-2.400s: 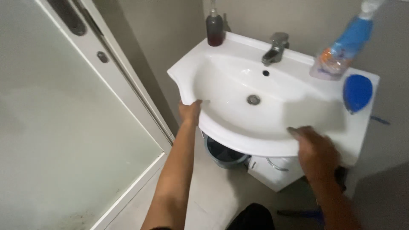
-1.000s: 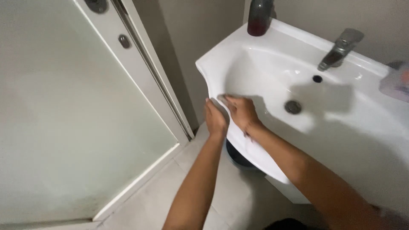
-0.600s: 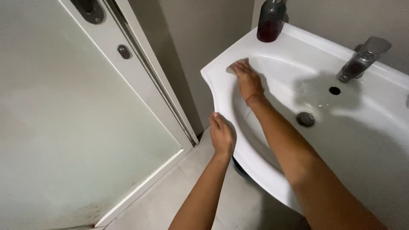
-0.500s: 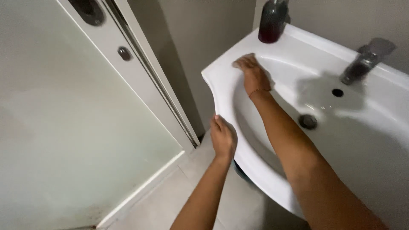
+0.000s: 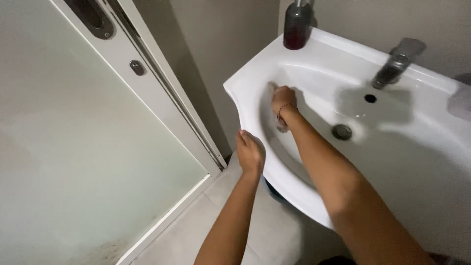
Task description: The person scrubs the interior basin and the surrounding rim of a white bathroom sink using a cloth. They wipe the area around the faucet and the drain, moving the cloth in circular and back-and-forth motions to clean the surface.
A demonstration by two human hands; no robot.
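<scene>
Your left hand (image 5: 251,153) grips the white sink (image 5: 417,147) rim; your right hand (image 5: 283,99), fingers curled, presses inside the basin.

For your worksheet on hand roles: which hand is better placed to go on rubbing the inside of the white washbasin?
Probably the right hand: it is inside the washbasin bowl. The left hand grips the front rim.

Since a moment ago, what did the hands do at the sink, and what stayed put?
The right hand slid from the sink's far left rim down into the basin, onto its left inner wall; it is blurred, so what it holds is unclear. The left hand stayed gripping the front left edge. The dark soap bottle, tap and drain did not move.
</scene>
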